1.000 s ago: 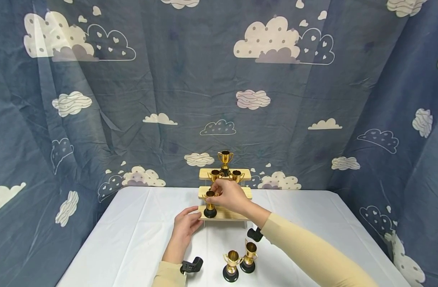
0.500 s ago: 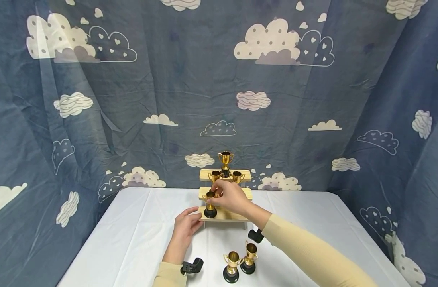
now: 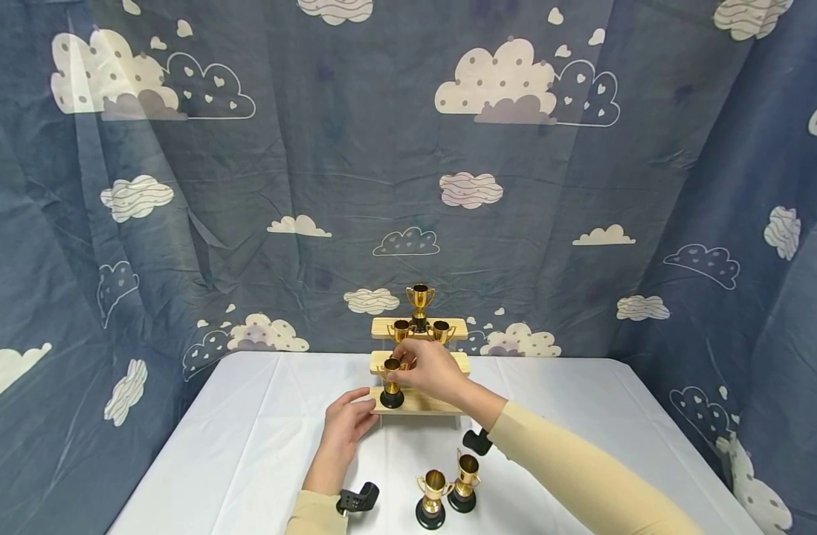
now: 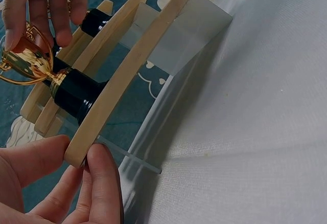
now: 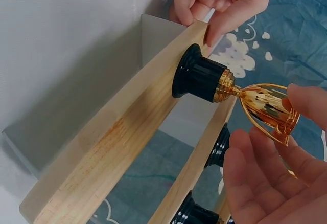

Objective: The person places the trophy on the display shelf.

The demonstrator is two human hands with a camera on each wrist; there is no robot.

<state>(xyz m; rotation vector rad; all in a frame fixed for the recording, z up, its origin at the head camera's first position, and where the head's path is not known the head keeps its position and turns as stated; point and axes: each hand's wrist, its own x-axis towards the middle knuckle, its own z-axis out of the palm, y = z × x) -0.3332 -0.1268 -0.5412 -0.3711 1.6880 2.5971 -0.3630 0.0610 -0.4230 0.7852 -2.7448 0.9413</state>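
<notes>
Landmark: three-step wooden stand [image 3: 418,402] at the back middle of the white worktop [image 3: 247,446].

Right hand [image 3: 431,369]: over the left part of the stand's middle step. Fingers curled round the gold bowl of a small trophy [image 3: 391,380]; right wrist view shows fingertips [image 5: 306,101] at the bowl rim, thumb side below it. Grip: grasping the trophy by the bowl. The trophy stands upright, black base on the stand's lowest step, near its left end.

Left hand [image 3: 346,423]: at the stand's front left corner. Left wrist view shows thumb and fingers [image 4: 99,183] pinching the end of the lowest step [image 4: 127,75]. Grip: clenched on the stand's step, steadying it.

On the stand:
- top step: one trophy [image 3: 419,302], upright, centred;
- middle step: two trophies [image 3: 441,330], upright, partly hidden behind the right hand.

In front of the stand, on the worktop: two more trophies [image 3: 448,487], upright, just beside each other, apart from both hands.

Wrist cameras: black mounts visible at the left wrist [image 3: 357,498] and under the right forearm [image 3: 476,440].

Behind the stand: blue cloud-print cloth [image 3: 354,163] as backdrop, wrapping both sides of the worktop.
</notes>
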